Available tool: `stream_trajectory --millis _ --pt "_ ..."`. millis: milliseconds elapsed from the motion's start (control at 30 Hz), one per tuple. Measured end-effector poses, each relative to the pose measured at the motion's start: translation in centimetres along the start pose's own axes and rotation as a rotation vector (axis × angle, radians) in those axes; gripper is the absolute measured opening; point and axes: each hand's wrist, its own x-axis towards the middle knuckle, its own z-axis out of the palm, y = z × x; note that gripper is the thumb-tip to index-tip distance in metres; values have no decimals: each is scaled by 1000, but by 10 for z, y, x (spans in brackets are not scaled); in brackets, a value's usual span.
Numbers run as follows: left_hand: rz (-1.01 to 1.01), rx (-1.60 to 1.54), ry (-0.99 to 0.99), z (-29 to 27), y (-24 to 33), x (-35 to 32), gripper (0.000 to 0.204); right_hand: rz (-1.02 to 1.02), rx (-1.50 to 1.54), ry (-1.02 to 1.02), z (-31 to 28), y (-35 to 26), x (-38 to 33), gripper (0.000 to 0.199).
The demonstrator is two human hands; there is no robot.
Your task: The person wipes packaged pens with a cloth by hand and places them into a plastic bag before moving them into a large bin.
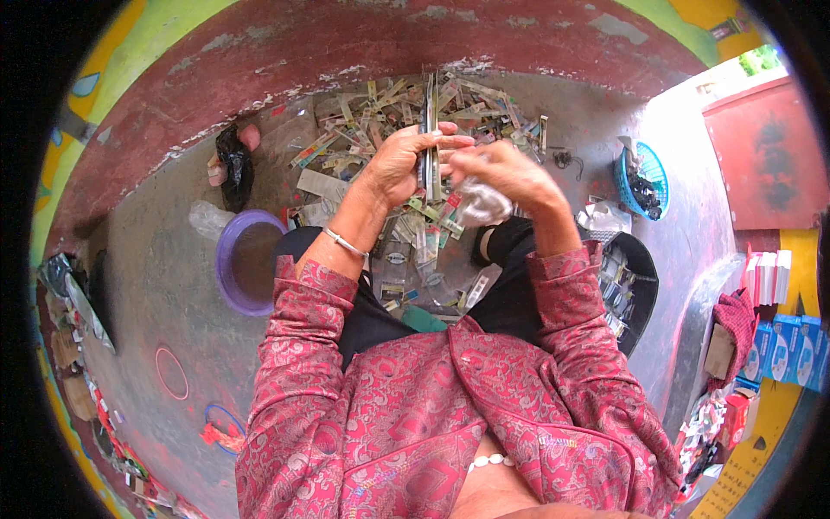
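My left hand (pixel 399 163) is closed around a bundle of long, thin flat strips (pixel 431 108), held upright on edge above the floor. Close beside it, my right hand (pixel 514 177) grips a crumpled whitish cloth-like wad (pixel 482 204). Both the wad and the right fingers are smeared by motion, so its exact kind is unclear. The right fingers come near the lower part of the bundle; whether they touch it I cannot tell. Beneath and beyond my hands spreads a loose pile of flat printed strips (pixel 493 108).
To the left are a purple basin (pixel 225 268) and a black plastic bag (pixel 233 169). On the right stand a blue basket (pixel 662 186) with dark items and a black tub (pixel 646 298) of small packets. Blue boxes (pixel 784 346) line the far right. A reddish wall (pixel 346 48) closes the back.
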Motion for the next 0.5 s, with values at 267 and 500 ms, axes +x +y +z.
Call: stream_trajectory --millis 267,500 --pt "-78 368 -71 10 -12 -7 23 -717 -567 605 6 -11 13 13" --pt "-125 406 -59 24 -17 -14 25 -636 -648 859 -8 -6 17 11"
